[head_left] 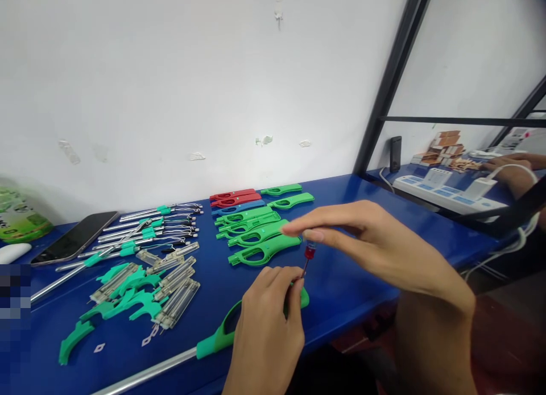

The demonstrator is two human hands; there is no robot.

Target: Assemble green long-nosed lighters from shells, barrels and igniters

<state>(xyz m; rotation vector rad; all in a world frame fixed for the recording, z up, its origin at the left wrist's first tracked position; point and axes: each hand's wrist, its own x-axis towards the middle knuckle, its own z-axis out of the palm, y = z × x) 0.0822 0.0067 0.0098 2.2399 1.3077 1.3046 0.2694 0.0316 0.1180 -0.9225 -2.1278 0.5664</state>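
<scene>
A long-necked green lighter [219,337] with a silver tube lies along the table's front edge. My left hand [273,321] is closed around its handle, with thumb and forefinger at the shaft of a small screwdriver. The screwdriver [310,251] stands nearly upright, its tip hidden by my left fingers. Above it, my right hand [379,241] has thumb and forefinger closed at the top of the red and clear handle. Behind my hands lie several green handle shells [264,250], plus red shells [232,199] and a blue one [241,206].
On the left lie teal triggers [139,304], clear fuel tanks [177,304], metal tubes with wires [149,233] and a phone [77,236]. A green package [21,216] stands behind. Right, past a black frame [396,59], are a power strip [447,193] and another person's hand [512,167].
</scene>
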